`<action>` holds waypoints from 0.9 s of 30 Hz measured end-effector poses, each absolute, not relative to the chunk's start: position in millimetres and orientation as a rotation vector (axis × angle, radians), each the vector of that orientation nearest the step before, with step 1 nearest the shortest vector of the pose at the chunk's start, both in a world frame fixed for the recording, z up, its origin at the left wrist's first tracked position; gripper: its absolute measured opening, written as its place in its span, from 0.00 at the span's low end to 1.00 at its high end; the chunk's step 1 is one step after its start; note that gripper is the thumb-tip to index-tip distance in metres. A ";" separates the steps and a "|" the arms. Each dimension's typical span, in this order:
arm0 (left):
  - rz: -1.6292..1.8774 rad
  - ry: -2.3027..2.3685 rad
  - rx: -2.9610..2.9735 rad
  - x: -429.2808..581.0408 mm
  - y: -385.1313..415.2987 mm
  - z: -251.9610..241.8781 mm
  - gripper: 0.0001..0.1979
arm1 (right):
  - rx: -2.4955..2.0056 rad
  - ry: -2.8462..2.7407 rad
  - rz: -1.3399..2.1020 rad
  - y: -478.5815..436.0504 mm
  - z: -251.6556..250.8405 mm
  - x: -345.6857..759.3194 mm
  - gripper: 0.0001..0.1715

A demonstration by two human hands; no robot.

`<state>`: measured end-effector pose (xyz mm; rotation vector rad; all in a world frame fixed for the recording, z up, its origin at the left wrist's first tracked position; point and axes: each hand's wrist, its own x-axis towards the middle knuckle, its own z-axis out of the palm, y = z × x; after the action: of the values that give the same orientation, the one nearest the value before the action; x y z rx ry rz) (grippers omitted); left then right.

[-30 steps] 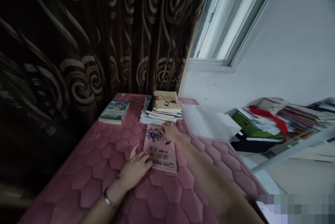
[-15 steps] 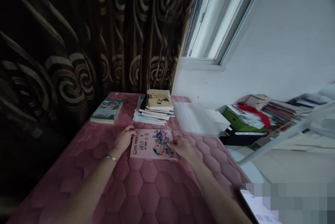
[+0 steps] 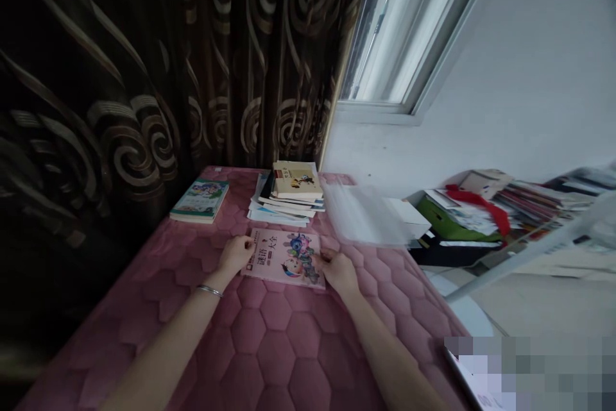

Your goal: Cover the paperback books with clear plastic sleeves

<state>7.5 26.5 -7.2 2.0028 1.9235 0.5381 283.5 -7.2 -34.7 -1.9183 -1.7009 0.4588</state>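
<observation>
A pink book (image 3: pixel 283 258) with cartoon figures on its cover lies between my two hands on the pink quilted surface (image 3: pixel 274 340). My left hand (image 3: pixel 236 254), with a bracelet on its wrist, grips the book's left edge with curled fingers. At the right edge, my right hand (image 3: pixel 337 270) has its thumb and fingers closed on the cover's side. Beyond the book stands a stack of books (image 3: pixel 297 181) with a cream-coloured one on top. A green-edged book (image 3: pixel 201 201) lies at the back left.
A dark patterned curtain (image 3: pixel 216 65) hangs behind the surface. Translucent plastic (image 3: pixel 363 213) lies at the back right, beside a green container (image 3: pixel 437 218) with papers. A device with a lit screen (image 3: pixel 476 379) is at the lower right.
The pink book has tilted slightly, its right side now nearer me. My left hand has closed more on the left edge. The view has shifted a little.
</observation>
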 end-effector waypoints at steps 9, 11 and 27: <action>0.715 1.919 2.112 13.2 -5.8 -20.1 0.16 | -1.961 -1.768 0.402 -12.7 -28.0 277.8 0.14; 0.716 1.816 2.341 19.8 -20.2 -19.8 0.17 | -1.960 -1.777 0.285 -15.1 -26.3 277.4 0.15; 0.702 1.515 2.562 37.4 -45.1 -22.9 0.04 | -1.386 -2.305 0.215 -45.4 -21.4 226.8 0.06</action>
<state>37.4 -45.1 -22.9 2.5625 1.5152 0.7016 226.8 -45.4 -21.4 -1.3862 -2.3047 0.2151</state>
